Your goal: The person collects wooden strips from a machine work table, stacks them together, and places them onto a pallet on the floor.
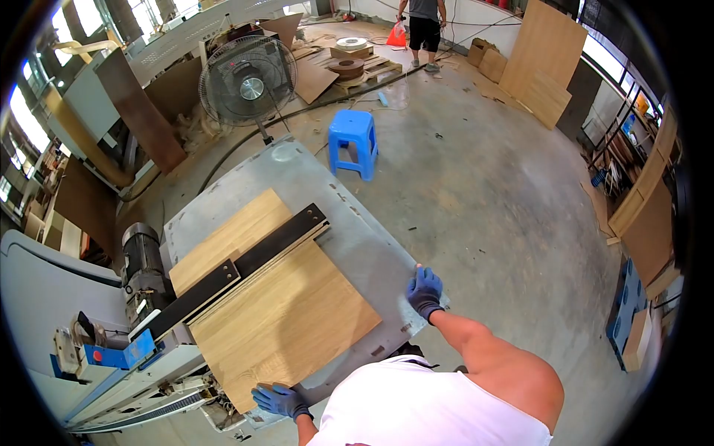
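My left hand (279,401), in a blue glove, lies with fingers spread on the near left corner of a light wooden board (282,320). A blue glove also covers my right hand (425,290), which rests at the right edge of the grey metal table (364,260), fingers stretched out and apart from the board. Across the wood runs a long black bar (260,256) with a pale lower edge. Beyond the bar, more light wood (230,234) lies on the table.
A machine with a motor (143,253) and a blue control box (111,357) stands at the left. Behind the table are a fan (249,82) and a blue stool (353,141). Another person (425,30) stands far back. Tall panels (543,56) lean at the right.
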`<state>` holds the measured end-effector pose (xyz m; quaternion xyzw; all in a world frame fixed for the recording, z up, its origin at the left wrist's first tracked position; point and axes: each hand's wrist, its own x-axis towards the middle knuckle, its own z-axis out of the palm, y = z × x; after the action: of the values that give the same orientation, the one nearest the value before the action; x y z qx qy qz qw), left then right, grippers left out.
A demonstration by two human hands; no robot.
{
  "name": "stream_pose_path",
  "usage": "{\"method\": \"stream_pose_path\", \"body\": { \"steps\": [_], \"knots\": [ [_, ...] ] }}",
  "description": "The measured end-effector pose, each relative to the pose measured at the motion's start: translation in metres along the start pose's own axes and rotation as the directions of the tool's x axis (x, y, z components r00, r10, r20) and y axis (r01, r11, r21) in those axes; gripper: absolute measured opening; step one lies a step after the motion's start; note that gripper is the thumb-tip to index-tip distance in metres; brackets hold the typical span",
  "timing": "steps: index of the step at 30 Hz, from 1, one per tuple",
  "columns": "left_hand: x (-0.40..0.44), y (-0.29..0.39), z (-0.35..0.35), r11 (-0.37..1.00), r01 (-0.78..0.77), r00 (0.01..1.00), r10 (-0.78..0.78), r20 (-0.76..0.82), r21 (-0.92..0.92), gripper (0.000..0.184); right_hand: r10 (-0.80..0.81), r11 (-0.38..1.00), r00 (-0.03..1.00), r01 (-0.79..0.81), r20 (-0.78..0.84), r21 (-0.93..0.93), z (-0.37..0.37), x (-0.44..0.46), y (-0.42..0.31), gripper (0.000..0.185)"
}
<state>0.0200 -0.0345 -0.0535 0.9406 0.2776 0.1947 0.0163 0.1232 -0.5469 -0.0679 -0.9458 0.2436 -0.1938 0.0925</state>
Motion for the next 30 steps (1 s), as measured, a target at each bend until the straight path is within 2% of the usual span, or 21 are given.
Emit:
{"method": "stream_pose_path", "body": {
  "steps": [30],
  "knots": [
    [0.001, -0.002, 0.002, 1.0, 0.003, 1.0, -0.003, 0.022, 0.016, 0.056, -0.021, 1.0, 0.999, 0.02, -0.038, -0.007, -0.002, 0.001, -0.002, 0.052]
  ]
}}
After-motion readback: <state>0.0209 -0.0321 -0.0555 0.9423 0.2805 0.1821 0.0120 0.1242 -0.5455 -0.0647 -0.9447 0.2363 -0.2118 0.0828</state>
